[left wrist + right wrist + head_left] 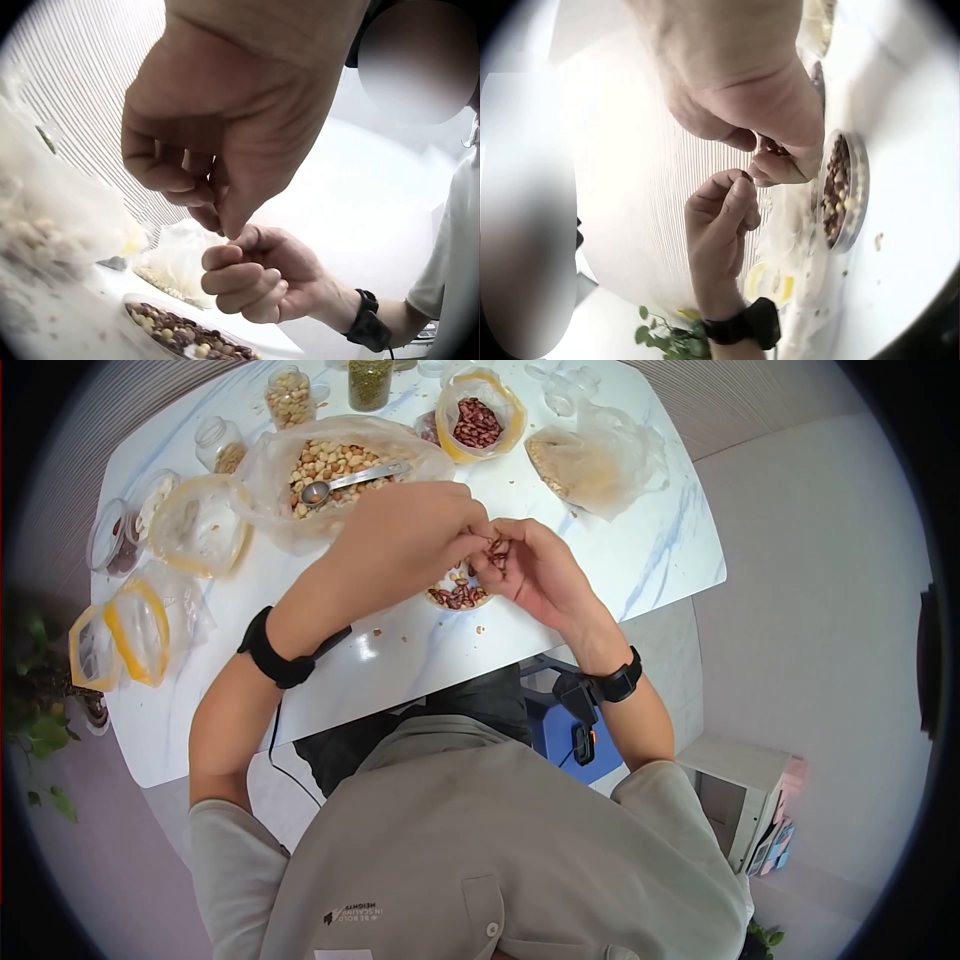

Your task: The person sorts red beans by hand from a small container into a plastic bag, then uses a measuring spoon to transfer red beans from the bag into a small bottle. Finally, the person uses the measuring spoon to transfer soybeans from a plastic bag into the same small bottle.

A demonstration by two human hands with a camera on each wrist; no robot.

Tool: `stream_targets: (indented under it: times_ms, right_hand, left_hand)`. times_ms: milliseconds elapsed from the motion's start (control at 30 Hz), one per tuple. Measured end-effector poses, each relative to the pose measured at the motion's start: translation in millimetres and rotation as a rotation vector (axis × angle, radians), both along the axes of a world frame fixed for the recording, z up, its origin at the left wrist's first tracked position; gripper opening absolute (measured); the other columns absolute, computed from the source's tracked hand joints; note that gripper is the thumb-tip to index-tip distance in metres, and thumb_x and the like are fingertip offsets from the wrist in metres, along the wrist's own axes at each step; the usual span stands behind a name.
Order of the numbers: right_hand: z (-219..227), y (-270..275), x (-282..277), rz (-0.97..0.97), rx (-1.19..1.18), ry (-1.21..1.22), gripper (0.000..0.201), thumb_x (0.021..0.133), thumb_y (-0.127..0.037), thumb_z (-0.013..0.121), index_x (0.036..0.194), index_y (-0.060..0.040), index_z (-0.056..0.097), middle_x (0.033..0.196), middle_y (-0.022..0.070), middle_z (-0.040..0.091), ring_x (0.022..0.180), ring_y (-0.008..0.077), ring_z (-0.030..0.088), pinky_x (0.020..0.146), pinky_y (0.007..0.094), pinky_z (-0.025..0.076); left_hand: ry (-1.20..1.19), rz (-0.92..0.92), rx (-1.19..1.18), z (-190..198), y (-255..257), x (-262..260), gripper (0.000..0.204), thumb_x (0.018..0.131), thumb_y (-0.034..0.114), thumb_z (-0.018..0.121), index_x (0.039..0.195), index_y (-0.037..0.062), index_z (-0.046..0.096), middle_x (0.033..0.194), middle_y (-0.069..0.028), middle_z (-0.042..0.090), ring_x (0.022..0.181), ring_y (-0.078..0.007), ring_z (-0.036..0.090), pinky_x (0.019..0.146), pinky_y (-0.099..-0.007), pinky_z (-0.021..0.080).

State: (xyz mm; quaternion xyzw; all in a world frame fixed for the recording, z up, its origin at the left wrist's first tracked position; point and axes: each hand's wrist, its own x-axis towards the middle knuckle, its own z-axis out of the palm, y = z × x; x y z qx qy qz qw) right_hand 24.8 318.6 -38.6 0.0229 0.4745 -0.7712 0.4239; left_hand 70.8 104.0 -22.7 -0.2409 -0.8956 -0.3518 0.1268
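Washed-out wrist views — dark corners

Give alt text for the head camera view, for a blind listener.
A person's left hand meets their right hand, which holds red beans, over a round dish of beans on a marbled white table. Beyond, a measuring spoon lies on pale kernels in a bag.

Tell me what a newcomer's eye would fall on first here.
The bare left hand and bare right hand probably draw it first, meeting above a shallow round clear container of mixed beans, with dark red beans in the right hand. Then comes a silver metal measuring spoon beyond the left hand, lying on tan kernels in a translucent plastic bag. To that bag's right stands an open yellow-rimmed bag of maroon beans.
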Motion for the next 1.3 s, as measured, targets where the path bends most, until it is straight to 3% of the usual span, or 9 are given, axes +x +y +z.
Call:
stream_targets:
  times_ms: [133, 233, 333, 433, 533, 1033, 1133, 1233, 1300]
  right_hand:
    - [-7, 1, -4, -0.037, -0.027, -0.012, 0.026, 0.105, -0.017, 0.056, 0.103, 0.0045, 0.070, 0.091, 0.0070, 0.069, 0.075, 0.0154, 0.063, 0.067, 0.0288, 0.052]
    - [7, 4, -1, 0.120, 0.535, 0.646, 0.022, 0.102, -0.016, 0.066, 0.103, 0.0040, 0.074, 0.082, 0.0048, 0.068, 0.070, 0.0140, 0.058, 0.069, 0.0320, 0.052]
    - [20, 7, 2, 0.342, 1.024, 1.022, 0.021, 0.099, -0.016, 0.066, 0.103, 0.0015, 0.077, 0.091, 0.0185, 0.075, 0.076, 0.0288, 0.068, 0.075, 0.0391, 0.054]
    - [18, 8, 8, 0.383, 1.016, 1.214, 0.018, 0.095, -0.015, 0.068, 0.102, 0.0000, 0.077, 0.093, 0.0230, 0.071, 0.083, 0.0379, 0.068, 0.078, 0.0457, 0.053]
    - [7, 8, 10, 0.441, 1.064, 1.424, 0.016, 0.094, -0.013, 0.071, 0.100, 0.0000, 0.077, 0.094, 0.0179, 0.073, 0.087, 0.0371, 0.069, 0.079, 0.0444, 0.054]
    - [-11, -2, 10, 0.451, 0.997, 1.559, 0.014, 0.093, -0.008, 0.067, 0.099, 0.0037, 0.071, 0.093, 0.0226, 0.069, 0.089, 0.0439, 0.064, 0.079, 0.0493, 0.052]
    - [-8, -1, 10, 0.373, 0.917, 1.486, 0.016, 0.094, -0.009, 0.068, 0.100, 0.0058, 0.070, 0.090, 0.0214, 0.070, 0.082, 0.0380, 0.066, 0.076, 0.0453, 0.052]
    - [2, 1, 9, 0.272, 0.829, 1.282, 0.015, 0.098, -0.011, 0.069, 0.098, 0.0044, 0.072, 0.085, 0.0131, 0.072, 0.074, 0.0221, 0.066, 0.071, 0.0362, 0.052]
    - [8, 5, 5, 0.294, 0.796, 1.055, 0.019, 0.100, -0.015, 0.068, 0.104, 0.0030, 0.072, 0.089, 0.0112, 0.073, 0.075, 0.0186, 0.065, 0.070, 0.0329, 0.051]
  left_hand:
    - [0.055, -0.004, 0.018, -1, 5, 2, 0.010, 0.090, 0.018, 0.073, 0.096, 0.0106, 0.076, 0.088, -0.0049, 0.069, 0.083, -0.0280, 0.068, 0.072, -0.0405, 0.052]
    - [0.023, -0.022, -0.095, -2, -3, 0, 0.010, 0.088, 0.018, 0.074, 0.096, 0.0114, 0.076, 0.089, -0.0046, 0.070, 0.085, -0.0285, 0.068, 0.072, -0.0413, 0.053]
    - [-0.125, -0.080, -0.308, -11, -2, 1, 0.010, 0.086, 0.018, 0.076, 0.094, 0.0121, 0.077, 0.090, -0.0045, 0.070, 0.086, -0.0290, 0.069, 0.071, -0.0421, 0.053]
    - [-0.074, -0.081, -0.232, -22, 5, 6, 0.010, 0.083, 0.018, 0.078, 0.092, 0.0118, 0.076, 0.091, -0.0044, 0.070, 0.085, -0.0291, 0.069, 0.071, -0.0426, 0.052]
    - [-0.103, -0.082, -0.266, -29, 7, 4, 0.010, 0.082, 0.017, 0.079, 0.090, 0.0114, 0.076, 0.092, -0.0041, 0.070, 0.085, -0.0289, 0.069, 0.071, -0.0428, 0.052]
    - [-0.014, -0.116, -0.326, -53, 8, 2, 0.015, 0.092, 0.019, 0.069, 0.085, 0.0061, 0.067, 0.094, -0.0082, 0.067, 0.084, -0.0316, 0.068, 0.069, -0.0433, 0.052]
    - [-0.005, -0.111, -0.293, -48, 3, 0, 0.012, 0.093, 0.018, 0.068, 0.089, 0.0065, 0.066, 0.096, -0.0087, 0.066, 0.085, -0.0325, 0.067, 0.070, -0.0437, 0.052]
    - [-0.032, -0.059, -0.252, -32, 0, -1, 0.013, 0.093, 0.019, 0.069, 0.092, 0.0067, 0.066, 0.093, -0.0087, 0.067, 0.086, -0.0329, 0.067, 0.072, -0.0443, 0.051]
    - [-0.029, -0.047, -0.210, -25, -2, -4, 0.013, 0.093, 0.019, 0.069, 0.093, 0.0071, 0.067, 0.092, -0.0092, 0.067, 0.086, -0.0333, 0.067, 0.072, -0.0447, 0.051]
